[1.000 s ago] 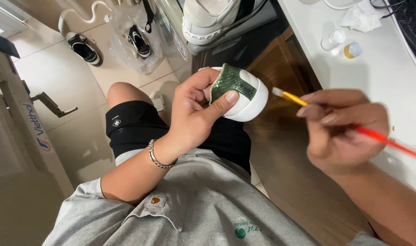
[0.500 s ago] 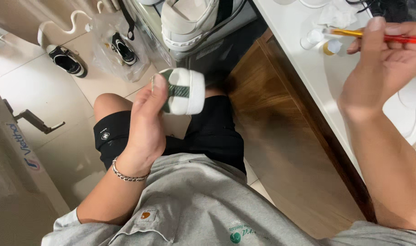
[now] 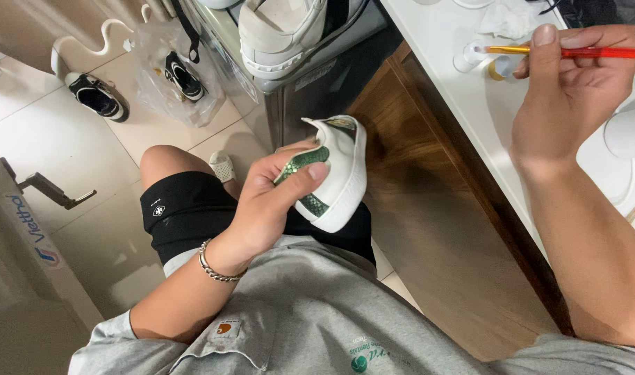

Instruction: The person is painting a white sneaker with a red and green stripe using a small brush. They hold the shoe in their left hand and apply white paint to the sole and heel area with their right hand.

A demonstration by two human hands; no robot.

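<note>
Left hand (image 3: pixel 269 208), fingers clamped on the white sneaker (image 3: pixel 338 173), waits while right hand (image 3: pixel 567 90), fingers pinching the paintbrush (image 3: pixel 574 51), loads paint from the small jar (image 3: pixel 467 59) on the surface (image 3: pixel 449 35).

My left hand (image 3: pixel 272 201) grips the white sneaker with green scaly heel patch (image 3: pixel 335 173) over my lap, boxed in by the dark cabinet front with brown wooden side (image 3: pixel 401 180) just to its right. Open air lies between the sneaker and my right hand (image 3: pixel 574 90), which holds the red-handled paintbrush (image 3: pixel 561 51) over the white countertop (image 3: pixel 456 42). Small jars (image 3: pixel 470 59) and crumpled tissue (image 3: pixel 508 21) crowd the brush tip there.
</note>
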